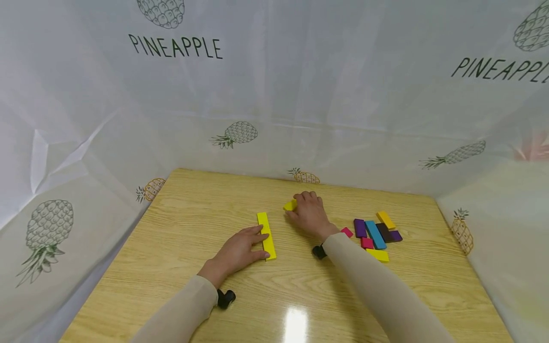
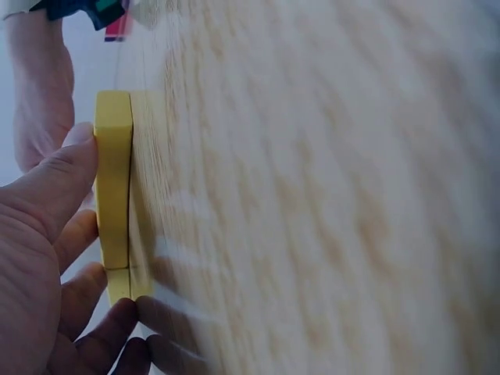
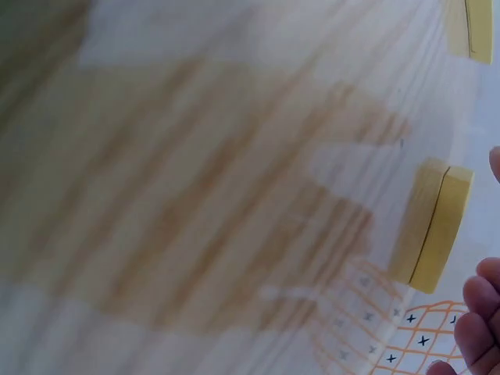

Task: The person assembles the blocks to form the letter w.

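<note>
A yellow strip (image 1: 269,243) lies lengthwise on the table. In the left wrist view a seam shows that it is made of yellow blocks (image 2: 114,187) set end to end. My left hand (image 1: 240,250) rests on it, thumb at the near end and spread fingertips along its length. Farther back, my right hand (image 1: 310,212) is bent around a smaller yellow block (image 1: 290,205), which sits between thumb and fingers. The right wrist view shows this yellow block (image 3: 442,230) on the table with the fingers (image 3: 478,336) beside it, seemingly apart.
To the right lies a group of coloured blocks: purple (image 1: 360,228), blue (image 1: 375,234), dark brown (image 1: 384,232), orange (image 1: 386,219), red (image 1: 366,243) and yellow (image 1: 378,256). Another red block (image 1: 346,232) is partly behind my right wrist. A pineapple-print sheet (image 1: 274,95) surrounds the wooden table (image 1: 171,233).
</note>
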Motion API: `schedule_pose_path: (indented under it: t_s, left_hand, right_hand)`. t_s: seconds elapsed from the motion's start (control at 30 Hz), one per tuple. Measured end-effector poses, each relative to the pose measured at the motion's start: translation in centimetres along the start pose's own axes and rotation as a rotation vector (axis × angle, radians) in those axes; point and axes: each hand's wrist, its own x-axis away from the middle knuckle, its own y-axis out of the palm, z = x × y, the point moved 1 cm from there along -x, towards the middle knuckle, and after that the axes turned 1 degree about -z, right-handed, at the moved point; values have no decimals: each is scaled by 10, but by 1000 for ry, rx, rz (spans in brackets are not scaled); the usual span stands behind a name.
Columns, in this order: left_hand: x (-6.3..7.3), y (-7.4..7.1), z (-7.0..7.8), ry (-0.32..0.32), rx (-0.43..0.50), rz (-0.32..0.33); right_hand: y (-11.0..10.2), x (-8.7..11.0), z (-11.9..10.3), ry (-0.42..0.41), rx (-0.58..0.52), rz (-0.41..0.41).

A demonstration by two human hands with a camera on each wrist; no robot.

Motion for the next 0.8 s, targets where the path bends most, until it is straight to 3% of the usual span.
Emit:
schedule_pose_path:
  t_s: [0.4,0.8]
  left_hand:
    - [-1,2,-1,-10,-4,-6]
    - [0,1,1,-6,-8,-1]
  right_hand:
    - [1,6,12,30,56,-21]
    - [-14,33,34,51,42,-13]
